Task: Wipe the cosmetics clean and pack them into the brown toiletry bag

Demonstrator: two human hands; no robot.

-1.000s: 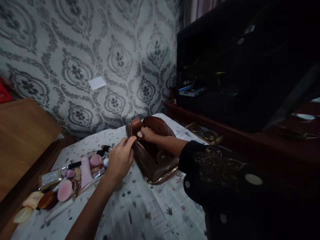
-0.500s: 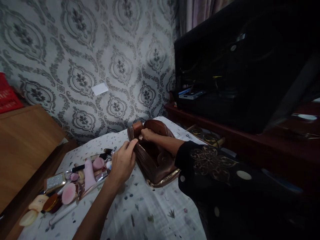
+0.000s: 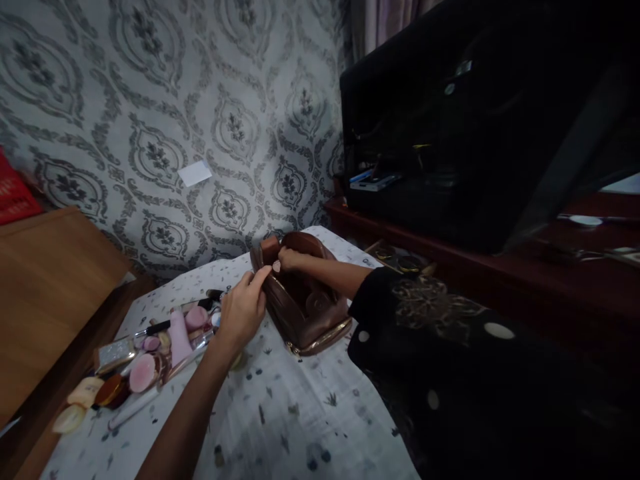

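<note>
Pinching edge of brown bag point(image 3: 323, 327) with left grip point(image 3: 243, 308); reaching inside with right grip point(image 3: 291, 259), too hidden to tell if closed. Could tip bag, open around right grip, by tugging edge sideways.

Bag point(image 3: 320, 321) brown, zip point(image 3: 327, 341) gold. Cloth point(image 3: 300, 427) white, small scattered plant prints, grey-green and dark blue. Wallpaper point(image 3: 200, 120) pale grey, darker grey medallions. Sleeve point(image 3: 400, 360) black, cream dots, bronze flower. Tube point(image 3: 179, 339) pale pink. Jar point(image 3: 113, 392) amber-brown. Wooden panel point(image 3: 55, 287) tan.
</note>
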